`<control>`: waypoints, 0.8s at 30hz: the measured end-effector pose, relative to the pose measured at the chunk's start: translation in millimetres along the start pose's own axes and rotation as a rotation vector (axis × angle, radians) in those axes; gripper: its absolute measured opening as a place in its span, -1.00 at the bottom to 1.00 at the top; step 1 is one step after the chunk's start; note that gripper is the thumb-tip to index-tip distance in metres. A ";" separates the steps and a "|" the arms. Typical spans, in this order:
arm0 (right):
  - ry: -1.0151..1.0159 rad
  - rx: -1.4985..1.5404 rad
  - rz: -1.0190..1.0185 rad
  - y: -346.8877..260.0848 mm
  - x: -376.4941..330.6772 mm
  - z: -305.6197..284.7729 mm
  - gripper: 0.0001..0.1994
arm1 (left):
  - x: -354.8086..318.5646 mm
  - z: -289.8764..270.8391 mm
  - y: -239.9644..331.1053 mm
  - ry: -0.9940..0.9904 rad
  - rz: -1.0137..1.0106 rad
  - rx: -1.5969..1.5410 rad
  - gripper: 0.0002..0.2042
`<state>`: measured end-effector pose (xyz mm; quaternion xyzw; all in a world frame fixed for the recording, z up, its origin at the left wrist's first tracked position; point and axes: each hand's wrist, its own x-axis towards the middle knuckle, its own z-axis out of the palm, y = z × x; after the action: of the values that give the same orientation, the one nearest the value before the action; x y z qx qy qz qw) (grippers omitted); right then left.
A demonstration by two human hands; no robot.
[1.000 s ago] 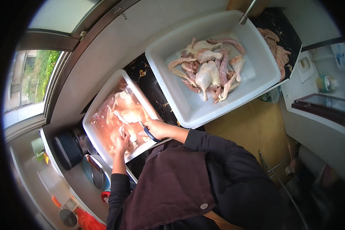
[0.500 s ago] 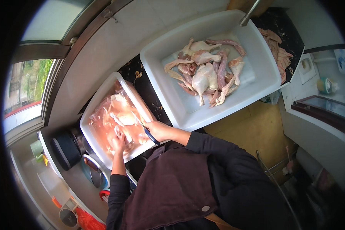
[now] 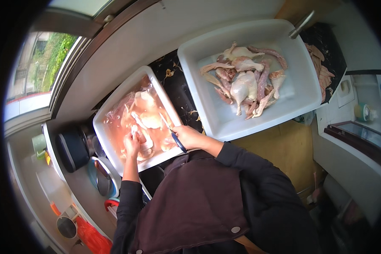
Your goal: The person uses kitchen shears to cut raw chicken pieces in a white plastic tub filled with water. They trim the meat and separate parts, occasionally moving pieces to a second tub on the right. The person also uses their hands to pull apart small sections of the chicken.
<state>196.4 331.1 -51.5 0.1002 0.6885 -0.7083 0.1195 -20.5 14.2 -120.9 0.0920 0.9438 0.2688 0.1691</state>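
My right hand (image 3: pixel 186 137) grips a knife (image 3: pixel 170 131) with a dark blue handle; its blade points up over the smaller white tub (image 3: pixel 114 110). That tub holds pinkish water and several pale raw poultry pieces (image 3: pixel 146 114). My left hand (image 3: pixel 132 143) reaches into the tub and holds one poultry piece down in the water. To the right, a larger white tub (image 3: pixel 300 80) holds a heap of cleaned raw poultry (image 3: pixel 245 82). Both tubs rest on a dark speckled counter (image 3: pixel 180 95).
More raw meat (image 3: pixel 321 67) lies on the counter beyond the big tub. A dark round pot (image 3: pixel 72 148) and a bowl (image 3: pixel 101 178) stand left of the small tub. A window (image 3: pixel 42 72) runs along the far left. A red bag (image 3: pixel 91 237) lies below.
The view has shifted a little. My right hand with the knife has drawn back slightly toward the tub's near rim; my left hand stays in the pink water on the meat.
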 end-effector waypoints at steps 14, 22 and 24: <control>0.271 0.199 0.187 13.4 -6.5 33.8 -0.58 | 22.5 -16.5 -15.7 -0.316 -0.113 -0.303 -0.87; 0.416 0.098 0.143 13.4 -12.3 62.7 -0.70 | 14.3 -17.2 -3.3 -0.379 -0.211 -0.402 -0.77; 0.392 0.056 0.276 -13.4 -16.1 74.6 -0.75 | 0.1 -30.0 7.2 -0.316 -0.202 -0.358 -0.79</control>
<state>209.3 257.4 -31.4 0.3321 0.6584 -0.6711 0.0766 -31.1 6.0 -93.0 0.0065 0.8474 0.3958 0.3540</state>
